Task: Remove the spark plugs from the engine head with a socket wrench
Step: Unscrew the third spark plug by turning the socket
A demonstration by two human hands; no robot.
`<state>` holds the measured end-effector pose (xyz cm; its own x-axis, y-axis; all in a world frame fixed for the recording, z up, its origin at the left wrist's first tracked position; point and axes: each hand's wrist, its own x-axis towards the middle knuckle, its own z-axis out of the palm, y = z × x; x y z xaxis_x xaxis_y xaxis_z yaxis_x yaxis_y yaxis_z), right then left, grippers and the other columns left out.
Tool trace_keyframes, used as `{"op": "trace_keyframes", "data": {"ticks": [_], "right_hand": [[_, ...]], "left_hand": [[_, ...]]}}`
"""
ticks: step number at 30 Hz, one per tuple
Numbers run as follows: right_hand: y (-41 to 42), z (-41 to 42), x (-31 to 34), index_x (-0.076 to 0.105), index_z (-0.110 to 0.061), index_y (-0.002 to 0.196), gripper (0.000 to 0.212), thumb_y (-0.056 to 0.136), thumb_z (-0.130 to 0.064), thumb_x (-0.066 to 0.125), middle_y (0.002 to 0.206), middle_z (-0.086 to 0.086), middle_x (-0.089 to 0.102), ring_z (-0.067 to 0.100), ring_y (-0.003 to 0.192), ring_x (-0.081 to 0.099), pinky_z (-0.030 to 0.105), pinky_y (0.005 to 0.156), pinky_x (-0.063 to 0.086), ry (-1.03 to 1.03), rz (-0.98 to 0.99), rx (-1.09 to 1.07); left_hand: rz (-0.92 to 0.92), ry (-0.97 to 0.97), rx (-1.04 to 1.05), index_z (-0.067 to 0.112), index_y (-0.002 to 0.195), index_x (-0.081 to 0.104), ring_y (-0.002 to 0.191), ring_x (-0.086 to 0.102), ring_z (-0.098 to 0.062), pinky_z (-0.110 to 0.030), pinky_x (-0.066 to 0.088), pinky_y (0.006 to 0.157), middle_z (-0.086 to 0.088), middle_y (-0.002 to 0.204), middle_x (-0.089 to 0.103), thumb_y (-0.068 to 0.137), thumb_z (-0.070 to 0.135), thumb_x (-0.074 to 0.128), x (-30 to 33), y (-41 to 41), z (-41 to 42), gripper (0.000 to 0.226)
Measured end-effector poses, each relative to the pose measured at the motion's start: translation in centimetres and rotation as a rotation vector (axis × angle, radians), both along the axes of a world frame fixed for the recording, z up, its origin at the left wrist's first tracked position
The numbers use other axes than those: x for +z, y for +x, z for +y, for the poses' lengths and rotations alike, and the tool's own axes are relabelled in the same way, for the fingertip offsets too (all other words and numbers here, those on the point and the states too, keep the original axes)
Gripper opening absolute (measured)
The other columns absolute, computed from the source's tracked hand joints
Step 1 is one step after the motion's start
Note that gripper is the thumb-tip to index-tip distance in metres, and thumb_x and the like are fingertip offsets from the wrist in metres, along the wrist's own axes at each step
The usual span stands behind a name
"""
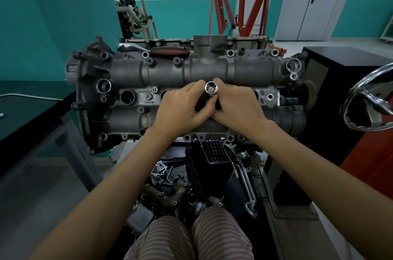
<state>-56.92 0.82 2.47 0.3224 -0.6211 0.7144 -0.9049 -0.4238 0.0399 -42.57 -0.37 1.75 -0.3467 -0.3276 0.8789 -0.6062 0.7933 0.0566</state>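
Over the Engine Head: Socket Held in Both Hands

Above the engine head's [191,72] middle plug wells, chrome socket [211,87], open end up. Gripped by left hand [182,108] and right hand [236,106], fingers curled around its dark lower part. Behind, a red-handled tool [170,51] on the casting.

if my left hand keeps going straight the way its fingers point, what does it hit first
Probably the socket that the left hand already holds, with the right hand just past it. Beyond them lies the cam cover; depth is unclear.

Dim, even light (edges bowed by wide lens), sharp centre
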Motion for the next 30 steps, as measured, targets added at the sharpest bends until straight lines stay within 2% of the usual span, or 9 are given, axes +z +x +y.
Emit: {"op": "trace_keyframes", "data": {"ticks": [7,11,15,17,21,23,25,28,30], "right_hand": [[-0.20,-0.13,0.09,0.063,-0.006,0.077,0.024,0.085,-0.028,0.056,0.063,0.015,0.062,0.035,0.060,0.058,0.029,0.052,0.024,0.026,0.055,-0.060],[-0.08,-0.04,0.10,0.062,-0.003,0.076,0.017,0.080,-0.020,0.060,0.059,0.015,0.061,0.035,0.054,0.057,0.027,0.050,0.024,0.013,0.045,-0.052],[-0.01,0.04,0.15,0.052,-0.004,0.079,0.020,0.077,-0.022,0.062,0.062,0.012,0.062,0.033,0.053,0.059,0.026,0.049,0.025,0.012,-0.007,-0.012],[0.02,0.09,0.11,0.048,-0.006,0.081,0.022,0.077,-0.023,0.062,0.062,0.008,0.061,0.031,0.053,0.059,0.024,0.049,0.023,0.007,-0.028,0.005],[-0.10,-0.07,0.03,0.057,-0.007,0.086,0.029,0.081,-0.036,0.055,0.067,0.009,0.065,0.031,0.063,0.061,0.027,0.051,0.025,0.020,-0.007,-0.050],[-0.14,-0.11,-0.02,0.061,-0.008,0.081,0.031,0.085,-0.036,0.049,0.067,0.013,0.064,0.034,0.066,0.060,0.029,0.052,0.024,0.018,-0.009,-0.053],[-0.10,-0.06,-0.02,0.061,-0.005,0.076,0.031,0.083,-0.031,0.046,0.063,0.015,0.062,0.036,0.060,0.058,0.029,0.052,0.024,0.006,-0.003,-0.029],[0.02,0.15,0.17,0.055,-0.003,0.084,0.023,0.083,-0.026,0.055,0.066,0.011,0.063,0.033,0.058,0.059,0.028,0.050,0.026,0.036,0.017,-0.007],[0.00,0.24,0.20,0.050,-0.003,0.086,0.025,0.080,-0.026,0.059,0.065,0.009,0.063,0.031,0.054,0.059,0.026,0.049,0.026,0.035,-0.012,0.017]], "left_hand": [[0.010,0.017,0.004,0.002,0.070,0.056,0.050,0.055,-0.026,-0.038,0.044,0.042,-0.006,0.064,0.059,0.086,0.031,0.048,0.13,-0.07,0.17,0.034],[0.003,0.020,0.007,0.001,0.071,0.058,0.051,0.056,-0.027,-0.037,0.044,0.042,-0.006,0.065,0.060,0.086,0.031,0.047,0.12,-0.09,0.29,0.035],[0.015,0.032,-0.008,0.001,0.072,0.052,0.049,0.052,-0.027,-0.031,0.039,0.041,-0.006,0.063,0.055,0.084,0.031,0.048,0.27,-0.14,0.48,0.033],[-0.008,0.031,0.003,0.000,0.075,0.054,0.050,0.053,-0.028,-0.033,0.041,0.041,-0.007,0.066,0.057,0.085,0.030,0.047,0.27,-0.12,0.40,0.032],[-0.033,0.038,0.026,0.000,0.076,0.063,0.055,0.060,-0.029,-0.039,0.047,0.045,-0.009,0.067,0.064,0.090,0.035,0.047,0.11,0.11,0.01,0.041],[-0.022,0.038,0.021,0.000,0.073,0.065,0.055,0.061,-0.027,-0.039,0.047,0.047,-0.009,0.065,0.065,0.090,0.038,0.048,0.11,0.20,-0.09,0.044],[-0.014,0.044,0.012,0.001,0.072,0.062,0.054,0.059,-0.025,-0.037,0.046,0.046,-0.007,0.064,0.063,0.089,0.038,0.049,0.17,0.17,0.00,0.043],[0.004,0.074,-0.011,0.003,0.074,0.054,0.051,0.053,-0.022,-0.034,0.042,0.043,-0.003,0.065,0.058,0.087,0.035,0.048,0.36,0.01,0.33,0.034],[0.000,0.085,-0.004,0.005,0.075,0.050,0.050,0.052,-0.024,-0.034,0.041,0.042,-0.003,0.066,0.056,0.085,0.032,0.047,0.42,-0.14,0.45,0.029]]}}
